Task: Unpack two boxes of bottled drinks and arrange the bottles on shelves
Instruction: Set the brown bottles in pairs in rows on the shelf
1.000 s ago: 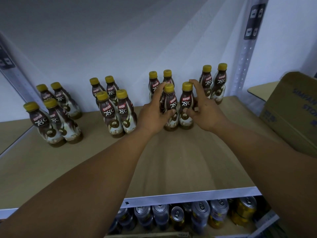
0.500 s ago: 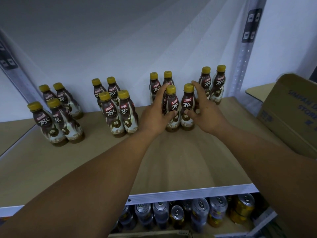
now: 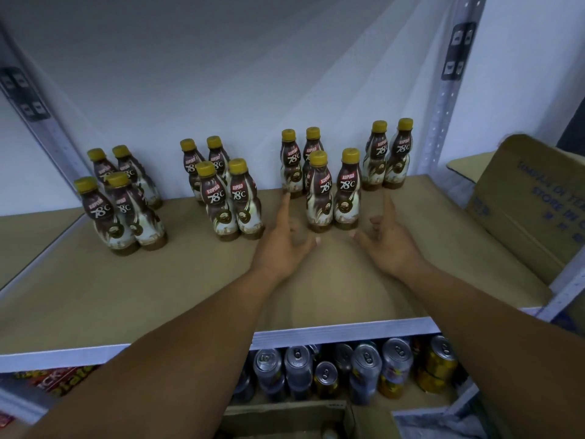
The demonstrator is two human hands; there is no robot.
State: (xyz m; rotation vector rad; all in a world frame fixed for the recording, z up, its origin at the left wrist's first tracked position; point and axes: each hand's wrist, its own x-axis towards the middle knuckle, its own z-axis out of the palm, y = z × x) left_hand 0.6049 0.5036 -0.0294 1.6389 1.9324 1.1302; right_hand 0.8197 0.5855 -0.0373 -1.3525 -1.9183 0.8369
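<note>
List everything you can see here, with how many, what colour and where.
Upper shelf: one, tan with white front edge.
Bottles: fourteen, brown-and-white, yellow caps, upright on it in groups of four, four, four, two.
Cans: several, silver and gold, below that shelf.
Cardboard box: one, brown, right of the shelf.
Second box: one, brown, bottom edge.
Snack packets: count unclear, red and yellow, lower left.
Left hand: open, before the third group, holding nothing.
Right hand: open, beside it, holding nothing.

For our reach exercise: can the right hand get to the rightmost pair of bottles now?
Probably yes: the right hand is open and empty, with only bare shelf between it and the rightmost pair.
</note>
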